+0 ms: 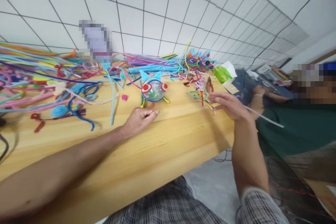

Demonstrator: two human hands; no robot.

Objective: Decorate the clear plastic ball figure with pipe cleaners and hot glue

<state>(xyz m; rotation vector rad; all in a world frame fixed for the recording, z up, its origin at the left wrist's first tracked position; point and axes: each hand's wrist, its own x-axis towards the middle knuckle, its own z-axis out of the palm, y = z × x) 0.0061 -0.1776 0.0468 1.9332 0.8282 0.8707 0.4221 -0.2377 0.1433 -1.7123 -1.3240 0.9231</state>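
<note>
My left hand (pixel 139 119) lies on the wooden table (pixel 168 147), fingers loosely together and pointing right, with nothing in it. Just beyond its fingertips stands a craft figure (pixel 153 90): a clear glittery ball with blue ears, red-ringed eyes and yellow legs. My right hand (pixel 229 105) reaches over the table's right end to a small tangle of coloured pipe cleaners (pixel 200 89), its fingertips pinched at the tangle's edge. A long white strip (pixel 265 119) trails back from that hand to the right.
A big heap of loose pipe cleaners (pixel 39 77) covers the table's left and back. Two more blue figures (pixel 201 62) stand by the tiled wall, with a green packet (pixel 223 73) beside them. Another person in a dark green top (pixel 294 126) sits at the right.
</note>
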